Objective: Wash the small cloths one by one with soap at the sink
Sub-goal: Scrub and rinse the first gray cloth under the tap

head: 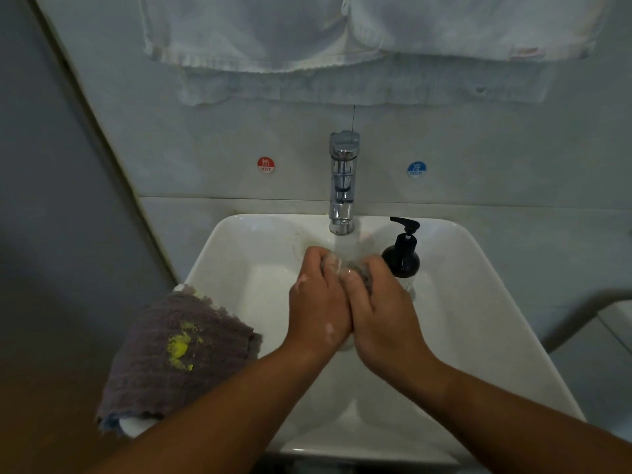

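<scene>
My left hand (316, 302) and my right hand (379, 309) are pressed together over the white sink (478, 319), both closed on a small grey cloth (362, 270) that shows only between the fingers. Water runs from the chrome faucet (343, 183) onto the cloth. Soap suds dot my left hand. A black soap pump bottle (402, 254) stands in the sink just right of my right hand. A stack of purple-grey cloths (178, 354), the top one stained yellow, lies over the sink's left rim.
White towels (342, 35) hang on the wall above the faucet. Red hot (265, 164) and blue cold (416, 169) stickers flank it. A grey wall closes the left side. Part of a white fixture (612, 323) shows at the right.
</scene>
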Tool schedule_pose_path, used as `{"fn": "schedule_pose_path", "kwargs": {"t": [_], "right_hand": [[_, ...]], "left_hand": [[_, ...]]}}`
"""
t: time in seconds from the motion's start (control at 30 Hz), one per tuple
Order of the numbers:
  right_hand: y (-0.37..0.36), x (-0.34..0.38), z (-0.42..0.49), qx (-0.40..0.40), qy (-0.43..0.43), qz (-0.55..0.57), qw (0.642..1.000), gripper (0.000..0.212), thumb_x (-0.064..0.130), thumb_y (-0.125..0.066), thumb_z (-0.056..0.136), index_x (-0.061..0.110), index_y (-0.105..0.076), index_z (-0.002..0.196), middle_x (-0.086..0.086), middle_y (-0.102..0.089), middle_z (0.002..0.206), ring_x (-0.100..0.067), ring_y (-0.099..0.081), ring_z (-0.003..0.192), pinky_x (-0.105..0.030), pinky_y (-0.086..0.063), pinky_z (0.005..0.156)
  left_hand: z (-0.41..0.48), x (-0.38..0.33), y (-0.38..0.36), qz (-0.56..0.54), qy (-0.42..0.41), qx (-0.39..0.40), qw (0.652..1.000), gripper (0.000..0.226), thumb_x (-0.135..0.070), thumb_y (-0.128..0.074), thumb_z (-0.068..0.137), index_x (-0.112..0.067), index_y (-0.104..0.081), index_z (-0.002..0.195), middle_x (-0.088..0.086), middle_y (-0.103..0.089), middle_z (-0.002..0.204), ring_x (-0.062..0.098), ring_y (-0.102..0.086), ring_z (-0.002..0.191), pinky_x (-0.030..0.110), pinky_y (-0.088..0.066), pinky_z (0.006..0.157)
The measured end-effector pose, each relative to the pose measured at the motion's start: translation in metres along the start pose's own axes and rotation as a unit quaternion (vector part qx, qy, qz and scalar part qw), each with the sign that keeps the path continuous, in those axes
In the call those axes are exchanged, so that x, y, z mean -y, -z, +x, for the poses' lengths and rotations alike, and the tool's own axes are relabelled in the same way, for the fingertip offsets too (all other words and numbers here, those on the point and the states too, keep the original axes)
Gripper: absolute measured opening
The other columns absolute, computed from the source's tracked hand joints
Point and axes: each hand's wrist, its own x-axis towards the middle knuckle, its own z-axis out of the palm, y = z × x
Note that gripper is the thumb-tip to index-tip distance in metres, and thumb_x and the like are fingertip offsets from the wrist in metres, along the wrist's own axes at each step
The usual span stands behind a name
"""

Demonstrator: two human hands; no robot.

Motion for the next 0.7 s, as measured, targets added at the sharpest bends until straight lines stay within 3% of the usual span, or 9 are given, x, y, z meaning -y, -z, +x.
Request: {"fn": "schedule_pose_path", "kwargs": {"t": [0.07, 0.17, 0.2, 0.27, 0.4, 0.53, 0.63, 0.7], "right_hand": [[0.004, -0.006, 0.017, -0.026, -0.027, -0.009, 0.999, 0.017, 0.025, -0.046, 0.106, 0.027, -0.053, 0.091, 0.008, -0.061, 0.079, 0.002, -0.060, 0.072, -0.009, -0.043, 0.061], [0.005, -0.015, 0.027, -0.021, -0.111, 0.022, 0.993, 0.021, 0.031, -0.044, 0.107, 0.018, -0.059, 0.099, 0.001, -0.065, 0.089, -0.006, -0.062, 0.082, -0.027, -0.049, 0.075], [0.003, -0.016, 0.022, -0.011, -0.114, 0.023, 0.993, 0.023, 0.032, -0.043, 0.107, 0.018, -0.059, 0.098, 0.002, -0.065, 0.088, -0.005, -0.062, 0.080, -0.026, -0.047, 0.073], [0.001, -0.007, 0.006, 0.008, -0.070, 0.015, 0.997, 0.021, 0.030, -0.043, 0.107, 0.022, -0.055, 0.092, 0.005, -0.063, 0.081, 0.001, -0.060, 0.072, -0.013, -0.043, 0.062], [0.004, -0.004, 0.007, -0.011, -0.009, -0.008, 1.000, 0.018, 0.027, -0.045, 0.106, 0.024, -0.052, 0.090, 0.007, -0.061, 0.075, -0.002, -0.060, 0.068, -0.014, -0.043, 0.057], [0.005, -0.020, 0.026, -0.018, -0.122, 0.035, 0.992, 0.024, 0.031, -0.043, 0.107, 0.016, -0.058, 0.095, 0.000, -0.064, 0.085, -0.014, -0.062, 0.079, -0.029, -0.048, 0.071], [0.002, -0.012, 0.006, 0.009, -0.083, 0.019, 0.996, 0.022, 0.031, -0.043, 0.107, 0.019, -0.055, 0.092, 0.003, -0.063, 0.082, -0.001, -0.060, 0.073, -0.014, -0.044, 0.062], [0.002, -0.003, -0.002, 0.023, -0.024, 0.011, 0.999, 0.018, 0.028, -0.045, 0.106, 0.024, -0.051, 0.090, 0.007, -0.061, 0.077, 0.001, -0.059, 0.069, -0.011, -0.043, 0.059]], "left_hand": [[-0.013, -0.005, -0.003, -0.012, -0.012, 0.038, 0.999, 0.020, -0.034, -0.037, 0.110, -0.024, -0.052, 0.100, -0.008, -0.062, 0.082, 0.002, -0.060, 0.072, 0.014, -0.046, 0.059], [-0.020, -0.009, -0.005, -0.017, -0.048, 0.049, 0.998, 0.021, -0.034, -0.039, 0.109, -0.024, -0.054, 0.098, -0.011, -0.061, 0.080, -0.005, -0.058, 0.074, 0.008, -0.043, 0.060], [-0.015, -0.009, -0.004, -0.012, -0.051, 0.036, 0.998, 0.020, -0.033, -0.039, 0.108, -0.023, -0.055, 0.099, -0.011, -0.061, 0.080, -0.003, -0.058, 0.075, 0.008, -0.043, 0.061], [-0.003, -0.007, -0.002, 0.005, -0.029, 0.003, 1.000, 0.019, -0.031, -0.039, 0.109, -0.022, -0.053, 0.100, -0.011, -0.059, 0.080, 0.004, -0.058, 0.074, 0.010, -0.041, 0.059], [-0.008, -0.003, -0.003, -0.012, 0.004, 0.031, 0.999, 0.023, -0.035, -0.036, 0.110, -0.021, -0.052, 0.100, -0.006, -0.062, 0.081, 0.007, -0.060, 0.072, 0.013, -0.043, 0.055], [-0.024, -0.011, -0.005, -0.017, -0.041, 0.069, 0.997, 0.024, -0.035, -0.037, 0.109, -0.021, -0.054, 0.099, -0.009, -0.060, 0.078, -0.010, -0.057, 0.072, 0.008, -0.043, 0.059], [-0.008, -0.009, 0.000, 0.001, -0.035, 0.022, 0.999, 0.020, -0.032, -0.039, 0.109, -0.022, -0.053, 0.100, -0.011, -0.060, 0.079, -0.003, -0.058, 0.073, 0.008, -0.041, 0.059], [-0.001, -0.003, 0.002, 0.014, -0.002, 0.004, 1.000, 0.019, -0.033, -0.038, 0.109, -0.024, -0.052, 0.100, -0.008, -0.061, 0.082, 0.005, -0.058, 0.075, 0.013, -0.042, 0.060]]}}
